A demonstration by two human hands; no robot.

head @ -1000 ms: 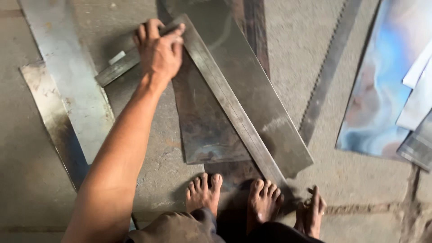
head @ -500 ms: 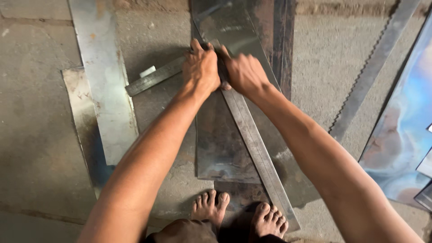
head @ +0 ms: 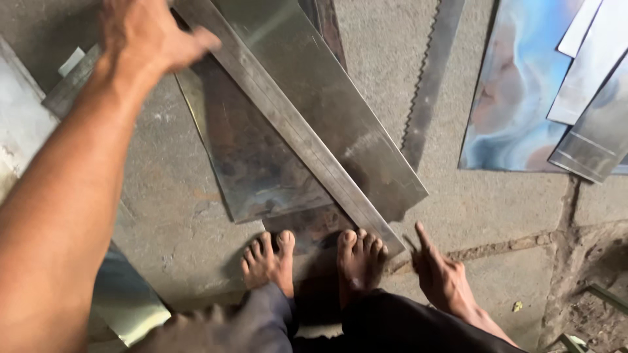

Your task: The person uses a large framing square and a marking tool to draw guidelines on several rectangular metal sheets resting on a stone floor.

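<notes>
Left hand point(head: 147, 39) sits at the top left of the view, arm stretched out from the lower left corner. Fingers spread apart, thumb pointing right, nothing clamped in it; the hand is blurred. It is over the upper end of the long metal straightedge point(head: 297, 131), thumb at or just above its edge; cannot tell if it actually touches.

The straightedge is a narrow grey strip running diagonally from top centre down to the right, its lower end just beside the right foot point(head: 358, 258). It lies on top of a broad metal sheet point(head: 333, 98), which follows the same diagonal. Under both is a darker, rust-stained sheet point(head: 252, 157) whose lower edge is near the left foot point(head: 268, 260).

Right hand point(head: 439, 273) is low, right of the right foot, fingers loosely apart with the index finger stretched out toward the straightedge's lower end. It holds nothing; fingertips are on or just over the concrete floor point(head: 497, 209).

Further out: a saw blade point(head: 428, 85) with teeth on its left edge lies right of the broad sheet, apart from it. At the far right is a sheet with blue heat tint point(head: 517, 85), paler sheets overlapping its right side. At the left edge, more grey sheets point(head: 23, 131) under the arm.
</notes>
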